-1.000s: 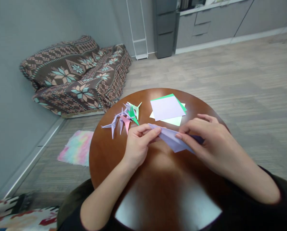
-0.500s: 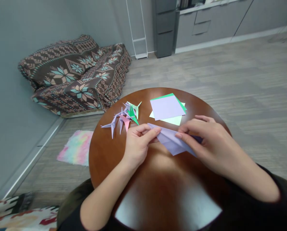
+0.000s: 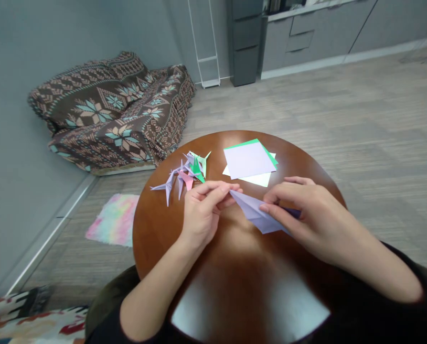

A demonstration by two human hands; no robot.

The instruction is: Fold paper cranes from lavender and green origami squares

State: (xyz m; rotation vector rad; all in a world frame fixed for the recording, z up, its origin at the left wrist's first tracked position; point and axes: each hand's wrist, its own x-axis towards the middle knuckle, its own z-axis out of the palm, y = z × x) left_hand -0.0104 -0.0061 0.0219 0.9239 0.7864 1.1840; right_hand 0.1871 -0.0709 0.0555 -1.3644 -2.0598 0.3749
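Note:
A partly folded sheet of lilac origami paper (image 3: 258,215) is held up between both hands over the round table. My left hand (image 3: 204,208) pinches its pointed left tip between thumb and fingers. On the other side, my right hand (image 3: 304,215) grips the body of the paper, thumb on the near face and fingers behind, so its right end is partly hidden. Left of the paper and beyond my left hand lies a cluster of folded paper cranes (image 3: 181,176) in lilac, pink and green. Past the hands rests a stack of square paper sheets (image 3: 250,160), lilac on top.
The round brown wooden table (image 3: 152,239) stands before me. A sofa under a patterned cover (image 3: 120,110) is at the far left, with a pastel fluffy mat (image 3: 111,220) on the floor. Grey cabinets (image 3: 314,36) line the back wall.
My left fingers have shifted to the very tip of the lilac paper, whose left end now looks narrower. The right hand keeps its grip almost unmoved.

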